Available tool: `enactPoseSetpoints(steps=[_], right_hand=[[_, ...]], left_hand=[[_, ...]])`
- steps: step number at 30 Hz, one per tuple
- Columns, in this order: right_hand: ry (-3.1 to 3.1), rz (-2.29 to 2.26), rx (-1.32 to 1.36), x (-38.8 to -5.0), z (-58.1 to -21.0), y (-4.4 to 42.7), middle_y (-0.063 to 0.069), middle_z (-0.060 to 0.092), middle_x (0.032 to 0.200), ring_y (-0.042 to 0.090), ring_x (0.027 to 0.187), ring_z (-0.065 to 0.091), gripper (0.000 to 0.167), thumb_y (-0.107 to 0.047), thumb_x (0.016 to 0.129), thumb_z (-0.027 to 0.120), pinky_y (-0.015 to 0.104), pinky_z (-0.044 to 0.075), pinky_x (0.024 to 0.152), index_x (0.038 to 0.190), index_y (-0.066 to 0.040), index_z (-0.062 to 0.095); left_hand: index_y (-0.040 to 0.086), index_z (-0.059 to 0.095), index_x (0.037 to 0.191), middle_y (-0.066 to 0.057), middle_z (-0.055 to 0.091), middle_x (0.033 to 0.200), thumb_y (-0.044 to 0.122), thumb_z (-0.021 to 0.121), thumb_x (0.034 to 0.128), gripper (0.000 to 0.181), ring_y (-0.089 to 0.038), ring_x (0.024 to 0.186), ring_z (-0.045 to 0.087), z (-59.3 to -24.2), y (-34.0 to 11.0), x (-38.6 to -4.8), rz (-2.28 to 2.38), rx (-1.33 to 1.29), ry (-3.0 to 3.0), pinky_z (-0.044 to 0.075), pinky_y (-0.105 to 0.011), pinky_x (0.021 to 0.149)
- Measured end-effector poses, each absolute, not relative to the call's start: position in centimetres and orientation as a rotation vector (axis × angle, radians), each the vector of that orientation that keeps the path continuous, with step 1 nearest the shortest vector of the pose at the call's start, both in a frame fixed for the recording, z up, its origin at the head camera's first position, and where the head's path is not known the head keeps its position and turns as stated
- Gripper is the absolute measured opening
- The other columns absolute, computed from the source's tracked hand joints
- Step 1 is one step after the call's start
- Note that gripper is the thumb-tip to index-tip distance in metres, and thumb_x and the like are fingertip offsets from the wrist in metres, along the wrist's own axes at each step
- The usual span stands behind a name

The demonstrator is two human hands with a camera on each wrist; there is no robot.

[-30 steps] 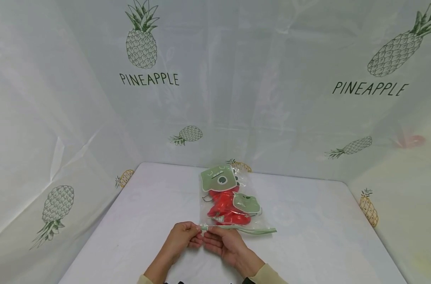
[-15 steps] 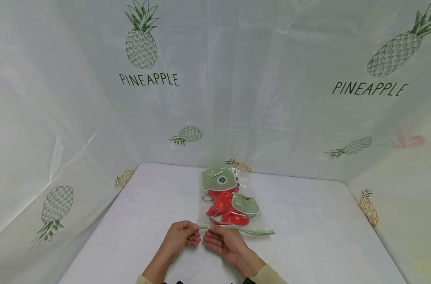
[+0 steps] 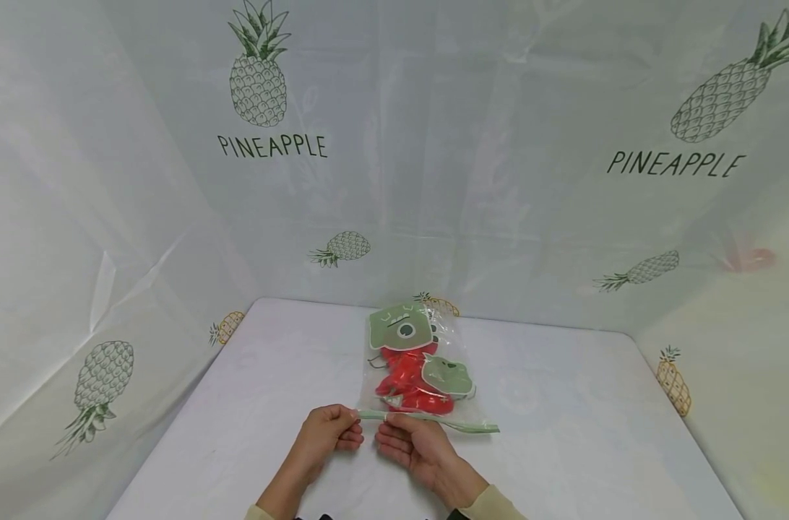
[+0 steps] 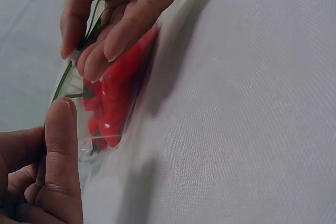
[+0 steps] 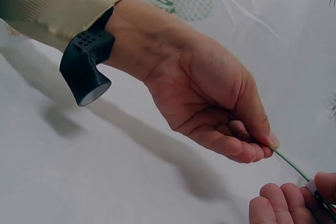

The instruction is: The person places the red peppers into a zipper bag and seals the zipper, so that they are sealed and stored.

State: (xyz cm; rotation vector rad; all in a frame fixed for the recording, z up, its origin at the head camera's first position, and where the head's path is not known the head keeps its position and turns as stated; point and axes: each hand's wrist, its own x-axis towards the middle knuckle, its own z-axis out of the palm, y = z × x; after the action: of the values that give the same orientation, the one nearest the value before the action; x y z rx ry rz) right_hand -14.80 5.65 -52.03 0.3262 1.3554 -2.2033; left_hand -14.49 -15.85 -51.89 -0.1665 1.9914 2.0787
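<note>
A clear zip bag (image 3: 401, 328) with green printed shapes lies on the table, its green-edged mouth toward me. Several red peppers (image 3: 404, 372) show through it. My left hand (image 3: 329, 430) pinches the left end of the green zip strip (image 3: 475, 428) between thumb and index finger. Just to its right, my right hand (image 3: 423, 448) pinches a small white slider (image 5: 311, 185) on that strip, its other fingers loosely bent, palm turned toward the left hand. A short stretch of strip shows between the hands. In the left wrist view the slider (image 4: 74, 55) is partly covered by fingertips.
A white cloth covers the table (image 3: 563, 419). Behind and at both sides hangs a pale curtain (image 3: 459, 159) printed with pineapples. The far end of the bag lies close to the back curtain. A dark wrist camera (image 5: 86, 66) sits on the left wrist.
My left hand has shifted slightly left with the strip end, and the bag has slid a little left. My right hand has moved slightly right, so the gap between the hands has grown.
</note>
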Motion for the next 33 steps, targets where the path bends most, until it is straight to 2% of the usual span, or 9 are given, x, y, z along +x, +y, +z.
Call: enactPoseSetpoints(steps=[15, 26, 33], right_hand=[[1.344, -2.228, 0.361, -14.80, -52.19, 6.43, 0.015, 0.080, 0.106, 0.024, 0.097, 0.079, 0.035, -0.017, 0.102, 0.069, 0.043, 0.063, 0.095, 0.126, 0.008, 0.066], [1.366, -2.224, 0.355, -14.97, -52.09, 6.65, 0.013, 0.080, 0.105, 0.023, 0.096, 0.080, 0.035, -0.019, 0.102, 0.069, 0.043, 0.063, 0.095, 0.125, 0.007, 0.066], [1.374, -2.225, 0.367, -14.98, -52.16, 6.67, 0.014, 0.080, 0.105, 0.024, 0.096, 0.080, 0.036, -0.018, 0.102, 0.070, 0.043, 0.063, 0.094, 0.126, 0.009, 0.066]], left_hand=[[-0.013, 0.065, 0.104, -0.006, 0.072, 0.082, 0.014, 0.062, 0.1070, 0.026, -0.012, 0.071, 0.073, -51.97, -16.17, -14.57, 2.116, -0.191, 1.983, 0.065, -0.025, 0.066], [-0.014, 0.067, 0.106, -0.006, 0.074, 0.083, 0.022, 0.065, 0.1064, 0.036, -0.012, 0.071, 0.074, -51.50, -16.19, -14.45, 2.073, -0.180, 1.969, 0.065, -0.025, 0.066], [-0.013, 0.067, 0.104, -0.007, 0.074, 0.082, 0.016, 0.066, 0.1058, 0.029, -0.013, 0.071, 0.073, -51.78, -15.93, -14.56, 2.113, -0.205, 1.978, 0.066, -0.026, 0.067]])
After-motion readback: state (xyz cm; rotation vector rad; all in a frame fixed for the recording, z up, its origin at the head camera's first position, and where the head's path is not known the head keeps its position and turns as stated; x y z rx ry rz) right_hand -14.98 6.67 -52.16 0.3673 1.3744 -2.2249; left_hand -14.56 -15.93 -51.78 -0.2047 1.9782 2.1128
